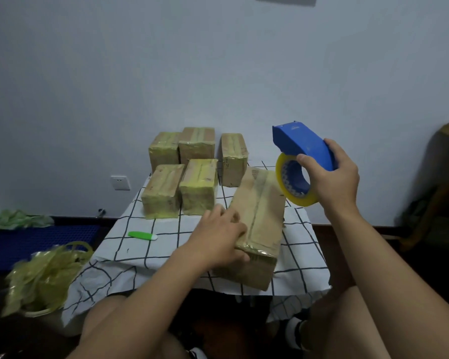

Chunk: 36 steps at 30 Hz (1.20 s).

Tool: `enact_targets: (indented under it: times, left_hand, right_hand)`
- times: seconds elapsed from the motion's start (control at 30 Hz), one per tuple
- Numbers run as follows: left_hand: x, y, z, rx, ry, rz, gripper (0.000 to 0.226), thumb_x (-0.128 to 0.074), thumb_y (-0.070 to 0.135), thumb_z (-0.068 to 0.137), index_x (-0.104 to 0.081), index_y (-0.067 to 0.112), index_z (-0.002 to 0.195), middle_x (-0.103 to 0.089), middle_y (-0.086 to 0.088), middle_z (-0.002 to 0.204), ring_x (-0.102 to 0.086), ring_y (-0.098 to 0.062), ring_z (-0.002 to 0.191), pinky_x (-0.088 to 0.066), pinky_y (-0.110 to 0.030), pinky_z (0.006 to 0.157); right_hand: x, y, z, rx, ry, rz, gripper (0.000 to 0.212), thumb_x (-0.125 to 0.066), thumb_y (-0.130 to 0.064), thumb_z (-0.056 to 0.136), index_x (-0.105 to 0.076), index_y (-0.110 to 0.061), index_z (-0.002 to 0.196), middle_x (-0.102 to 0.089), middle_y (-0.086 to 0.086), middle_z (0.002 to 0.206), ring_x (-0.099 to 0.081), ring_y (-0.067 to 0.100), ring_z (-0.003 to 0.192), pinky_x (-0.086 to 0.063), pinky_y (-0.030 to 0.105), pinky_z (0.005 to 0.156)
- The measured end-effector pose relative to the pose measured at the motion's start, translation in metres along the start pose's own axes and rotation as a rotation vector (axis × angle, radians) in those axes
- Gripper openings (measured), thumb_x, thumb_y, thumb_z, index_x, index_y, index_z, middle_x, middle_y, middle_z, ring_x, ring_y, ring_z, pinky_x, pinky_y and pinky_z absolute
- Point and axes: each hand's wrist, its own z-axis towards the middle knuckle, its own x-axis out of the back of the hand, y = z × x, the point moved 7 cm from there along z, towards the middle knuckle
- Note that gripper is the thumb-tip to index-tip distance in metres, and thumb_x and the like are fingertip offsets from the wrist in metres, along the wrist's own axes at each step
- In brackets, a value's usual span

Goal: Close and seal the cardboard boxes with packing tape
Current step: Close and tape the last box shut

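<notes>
the left hand [219,234] lies on the front box [257,224], fingers spread, probably steadying it. the right hand [332,174] grips the tape dispenser [303,149] above that box. 5 taped boxes [182,172] sit behind it.

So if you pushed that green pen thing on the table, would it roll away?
Probably only a little. The green pen looks rounded and smooth, so a sideways nudge could set it rolling. It lies on a soft, wrinkled cloth, which would likely slow it. It looks small and plastic, so it is probably light and stiff.
</notes>
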Motion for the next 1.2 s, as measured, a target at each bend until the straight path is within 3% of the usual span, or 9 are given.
enact_targets:
  times: [0.1, 0.3, 0.4, 0.5, 0.6, 0.67, 0.83, 0.97, 1.2]
  left_hand:
    - [-0.015, -0.006, 0.012, -0.131, -0.057, -0.130, 0.071, -0.052, 0.065, 0.088, -0.029, 0.035, 0.147, -0.009, 0.008, 0.163, -0.002, -0.020, 0.150, -0.017, -0.044, 0.119]
    - [-0.040, 0.021, 0.044, -0.121, 0.085, 0.050, 0.079, -0.021, 0.070, 0.092, -0.007, 0.026, 0.157, -0.006, -0.003, 0.165, -0.004, -0.025, 0.151, -0.006, -0.042, 0.121]
    - [-0.045, 0.032, 0.059, -0.188, 0.132, 0.043, 0.078, -0.013, 0.067, 0.091, -0.022, 0.023, 0.155, -0.022, -0.007, 0.161, -0.016, -0.028, 0.149, -0.012, -0.044, 0.119]
    - [-0.036, 0.030, 0.064, -0.227, 0.183, -0.014, 0.072, -0.025, 0.071, 0.091, -0.039, 0.029, 0.148, -0.038, 0.000, 0.152, -0.030, -0.022, 0.141, -0.026, -0.042, 0.112]
    - [-0.021, 0.010, 0.087, -0.092, 0.073, -0.336, 0.068, -0.034, 0.076, 0.087, -0.048, 0.036, 0.141, -0.047, 0.008, 0.136, -0.035, -0.016, 0.128, -0.030, -0.040, 0.107]
    - [-0.007, -0.002, 0.114, -0.022, 0.140, -0.400, 0.063, -0.038, 0.068, 0.092, -0.049, 0.029, 0.141, -0.049, 0.004, 0.137, -0.037, -0.019, 0.129, -0.033, -0.043, 0.108]
    - [-0.011, -0.015, 0.199, 0.024, 0.026, -0.214, 0.072, -0.036, 0.058, 0.098, -0.018, 0.018, 0.156, -0.006, -0.003, 0.164, -0.006, -0.022, 0.151, -0.012, -0.043, 0.119]
    - [-0.042, -0.014, 0.229, -0.024, -0.125, -0.126, 0.076, -0.025, 0.064, 0.097, -0.018, 0.017, 0.156, -0.003, -0.009, 0.164, 0.001, -0.023, 0.151, -0.004, -0.046, 0.121]
    - [-0.039, -0.005, 0.195, -0.093, -0.123, -0.093, 0.079, -0.027, 0.057, 0.099, -0.003, 0.008, 0.156, 0.004, -0.012, 0.164, 0.006, -0.021, 0.151, 0.004, -0.040, 0.122]
  right_hand:
    - [0.007, 0.009, 0.004, -0.008, 0.011, 0.010, 0.065, -0.082, -0.041, 0.075, -0.059, -0.026, 0.133, -0.061, -0.012, 0.123, -0.059, 0.010, 0.111, -0.054, 0.036, 0.096]
    - [0.007, 0.027, 0.013, -0.006, 0.021, 0.000, 0.064, -0.082, -0.040, 0.076, -0.059, -0.024, 0.133, -0.060, -0.012, 0.123, -0.059, 0.010, 0.111, -0.054, 0.030, 0.094]
    - [0.006, 0.035, 0.019, 0.000, 0.018, -0.012, 0.060, -0.081, -0.041, 0.076, -0.060, -0.026, 0.130, -0.061, -0.013, 0.119, -0.059, 0.008, 0.107, -0.054, 0.029, 0.092]
    - [0.004, 0.044, 0.027, 0.005, 0.005, -0.030, 0.061, -0.079, -0.047, 0.074, -0.060, -0.026, 0.128, -0.062, -0.012, 0.119, -0.060, 0.009, 0.108, -0.055, 0.031, 0.091]
    - [0.000, 0.054, 0.034, -0.008, 0.006, -0.039, 0.060, -0.080, -0.043, 0.076, -0.059, -0.025, 0.129, -0.060, -0.013, 0.119, -0.059, 0.007, 0.108, -0.054, 0.030, 0.092]
    - [-0.004, 0.059, 0.037, -0.013, 0.011, -0.038, 0.060, -0.080, -0.041, 0.077, -0.059, -0.025, 0.130, -0.060, -0.015, 0.118, -0.058, 0.005, 0.108, -0.053, 0.029, 0.093]
    - [-0.015, 0.075, 0.040, -0.046, 0.012, -0.034, 0.059, -0.081, -0.040, 0.077, -0.059, -0.028, 0.131, -0.059, -0.023, 0.114, -0.058, 0.003, 0.108, -0.053, 0.031, 0.095]
    - [-0.016, 0.088, 0.042, -0.081, 0.039, -0.046, 0.070, -0.078, -0.048, 0.072, -0.058, -0.024, 0.135, -0.062, -0.014, 0.123, -0.058, 0.005, 0.114, -0.051, 0.035, 0.099]
    - [-0.020, 0.086, 0.040, -0.064, 0.053, -0.105, 0.072, -0.074, -0.050, 0.073, -0.057, -0.022, 0.138, -0.062, -0.007, 0.124, -0.058, 0.009, 0.113, -0.049, 0.029, 0.098]
